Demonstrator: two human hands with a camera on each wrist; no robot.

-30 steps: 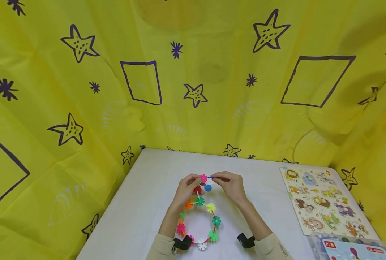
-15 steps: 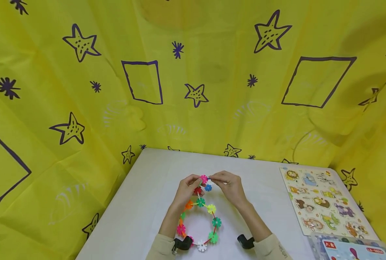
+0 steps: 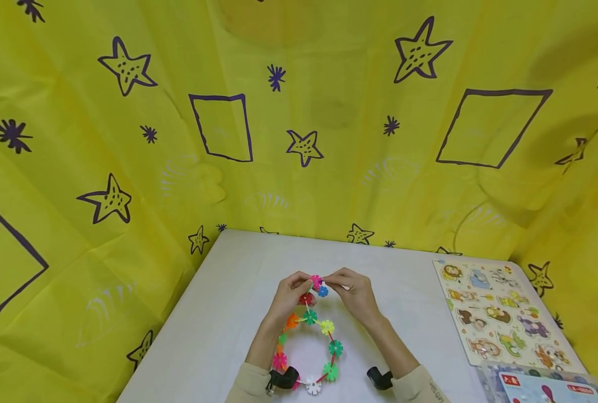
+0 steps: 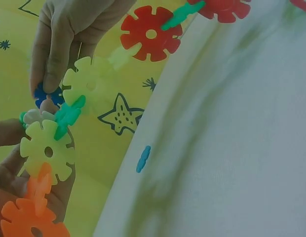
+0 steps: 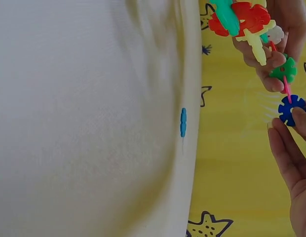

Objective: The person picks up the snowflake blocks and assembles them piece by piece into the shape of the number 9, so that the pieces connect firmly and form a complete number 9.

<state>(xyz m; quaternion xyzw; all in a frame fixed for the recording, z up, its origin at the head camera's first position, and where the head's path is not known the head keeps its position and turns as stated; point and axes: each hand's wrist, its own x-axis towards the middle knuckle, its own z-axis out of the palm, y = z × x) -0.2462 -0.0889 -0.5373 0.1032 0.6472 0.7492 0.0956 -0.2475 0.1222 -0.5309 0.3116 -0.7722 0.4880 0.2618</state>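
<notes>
Interlocking flower-shaped plastic discs form a ring (image 3: 335,348) with a short chain rising from its far side. My left hand (image 3: 286,295) holds the chain's end, around a red disc (image 3: 305,299) and a pink disc (image 3: 316,281). In the right wrist view its fingers are at a green disc (image 5: 284,70). My right hand (image 3: 355,292) pinches a dark blue disc (image 5: 291,110) between thumb and fingers. That disc's edge meets the pink disc, seen edge-on. A lighter blue disc (image 3: 323,291) lies loose on the table, below the fingertips in the head view.
On the white table (image 3: 405,313), an animal puzzle board (image 3: 505,313) lies at the right. A clear plastic box (image 3: 546,380) with a printed label stands in front of it. Yellow star-patterned cloth (image 3: 349,190) hangs behind the table and at both sides.
My right hand has come slightly left, bringing the dark blue disc from beside the pink disc up against it. The chain and ring have shifted a little nearer; the left hand stays nearly still.
</notes>
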